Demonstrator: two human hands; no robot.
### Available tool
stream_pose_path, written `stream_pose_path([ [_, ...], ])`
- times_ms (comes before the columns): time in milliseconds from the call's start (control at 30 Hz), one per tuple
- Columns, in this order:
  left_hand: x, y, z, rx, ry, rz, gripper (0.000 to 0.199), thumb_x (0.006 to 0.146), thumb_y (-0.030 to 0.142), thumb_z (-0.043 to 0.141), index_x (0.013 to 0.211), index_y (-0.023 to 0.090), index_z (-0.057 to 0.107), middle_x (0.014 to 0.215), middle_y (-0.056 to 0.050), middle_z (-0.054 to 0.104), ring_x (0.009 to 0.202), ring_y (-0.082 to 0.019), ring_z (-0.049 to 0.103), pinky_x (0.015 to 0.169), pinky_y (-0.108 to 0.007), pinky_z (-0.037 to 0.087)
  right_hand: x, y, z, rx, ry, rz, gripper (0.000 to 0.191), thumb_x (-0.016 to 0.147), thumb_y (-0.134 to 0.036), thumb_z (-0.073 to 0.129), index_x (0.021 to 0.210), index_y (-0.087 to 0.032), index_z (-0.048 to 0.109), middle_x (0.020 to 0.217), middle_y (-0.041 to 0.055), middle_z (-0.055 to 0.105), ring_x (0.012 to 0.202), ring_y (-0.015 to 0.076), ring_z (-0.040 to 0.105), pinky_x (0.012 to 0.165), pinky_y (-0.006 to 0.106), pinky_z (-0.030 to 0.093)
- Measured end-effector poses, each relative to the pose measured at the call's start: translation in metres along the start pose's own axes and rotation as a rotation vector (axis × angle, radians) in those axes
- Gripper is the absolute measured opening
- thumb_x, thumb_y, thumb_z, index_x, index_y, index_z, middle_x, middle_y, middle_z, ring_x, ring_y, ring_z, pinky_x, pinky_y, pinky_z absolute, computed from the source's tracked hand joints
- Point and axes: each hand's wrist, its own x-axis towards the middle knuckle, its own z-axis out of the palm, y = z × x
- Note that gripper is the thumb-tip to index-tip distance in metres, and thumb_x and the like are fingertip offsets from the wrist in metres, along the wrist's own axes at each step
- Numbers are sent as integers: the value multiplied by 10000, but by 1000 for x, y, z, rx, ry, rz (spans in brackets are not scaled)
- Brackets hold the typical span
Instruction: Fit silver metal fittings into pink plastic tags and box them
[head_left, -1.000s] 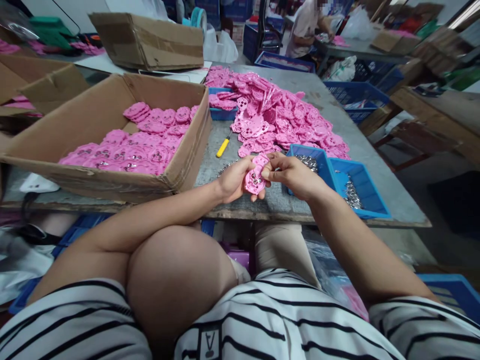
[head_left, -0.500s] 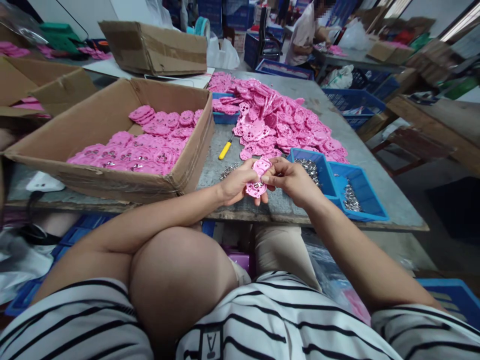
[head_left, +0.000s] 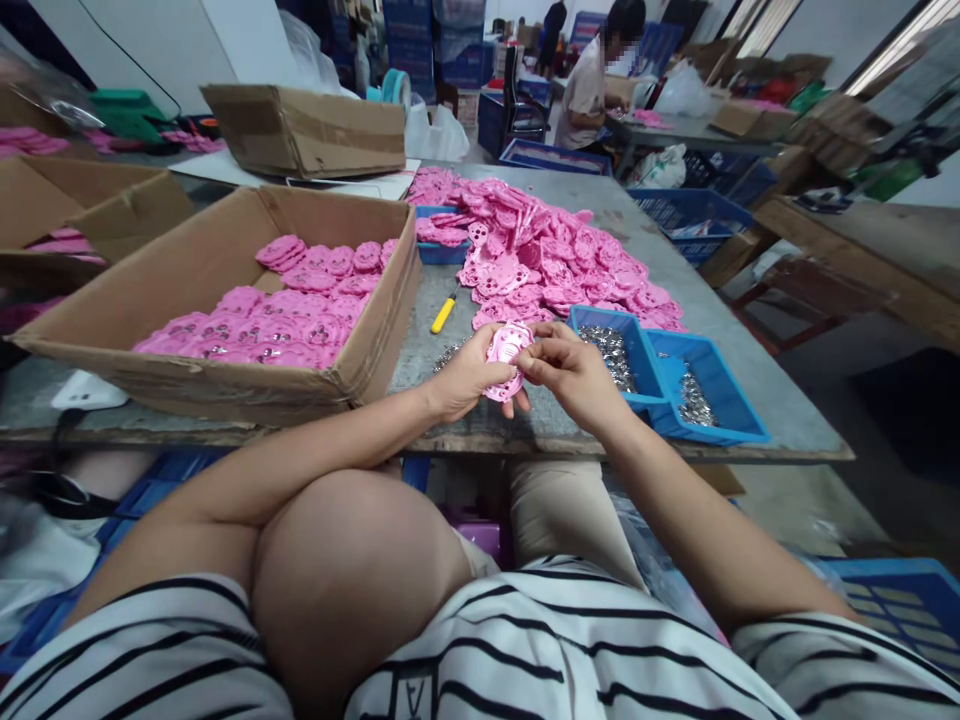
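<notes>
My left hand (head_left: 472, 376) grips a pink plastic piece (head_left: 508, 345) over the table's near edge, its thumb lying across the lower part. At the piece's right side is my right hand (head_left: 566, 368), thumb and forefinger pinched together against it. Whether a small metal part sits in that pinch is too small to make out. Just right of this hand stand two blue trays (head_left: 660, 385) with small shiny metal parts (head_left: 609, 355). Behind my hands rises a heap of similar pink pieces (head_left: 540, 245). More metal parts (head_left: 448, 357) lie loose beside my left hand.
A cardboard box (head_left: 360, 385) holding rows of pink pieces stands on the left. A yellow-handled tool (head_left: 444, 314) lies between box and heap. Another blue tray (head_left: 442, 250) sits behind it. A person (head_left: 585, 95) works at a far table.
The pink piece has turned in my left hand, and its metal parts no longer show. My left thumb now lies lower on it. The camera view has shifted slightly.
</notes>
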Motion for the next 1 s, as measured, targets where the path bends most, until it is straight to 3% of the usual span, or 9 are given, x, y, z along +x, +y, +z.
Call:
stream_pose_path([
  [133,0,4,0,25,4,64,473,628,202,608,1035,192,368,737,11,646,489,-183,655,383,-243,475,-5,4,1,105,209,-42,193,775,-373,645,698,-200,681,1054,84,617,1066,234,557,884,392,452],
  [267,2,3,-3,37,20,90,477,618,201,603,1023,203,352,736,-2,685,475,-172,652,374,-214,454,-13,14,1,148,342,-54,173,784,-367,632,689,-223,649,967,75,654,998,233,589,832,390,472],
  [500,10,-9,-13,23,59,41,487,583,186,597,978,218,314,677,17,689,450,-160,643,367,-185,441,-31,52,7,112,209,42,228,751,-407,619,629,-215,625,782,64,671,759,208,621,738,355,500],
  [633,15,1,-17,12,107,44,485,610,195,606,997,212,315,761,-19,703,475,-160,645,378,-209,458,-38,81,6,29,74,100,301,735,-492,603,624,-216,650,748,81,703,731,229,649,720,346,526],
  [733,19,25,-21,-45,188,67,434,648,197,566,1009,207,324,821,-53,699,507,-177,656,391,-247,482,-39,97,2,-42,3,73,374,738,-560,578,601,-224,668,731,89,716,714,244,674,694,341,551],
  [867,26,85,-37,-19,313,147,392,675,123,556,1026,194,397,830,-57,674,569,-192,674,451,-293,535,-40,107,-2,-66,-4,19,390,744,-578,582,605,-232,697,716,81,723,682,240,700,659,310,580],
  [1000,36,152,-77,111,613,280,323,746,75,557,1047,163,480,758,-28,644,593,-170,670,547,-318,577,-40,110,-3,-67,23,-8,410,751,-596,573,603,-238,710,706,80,729,677,247,715,645,301,594],
])
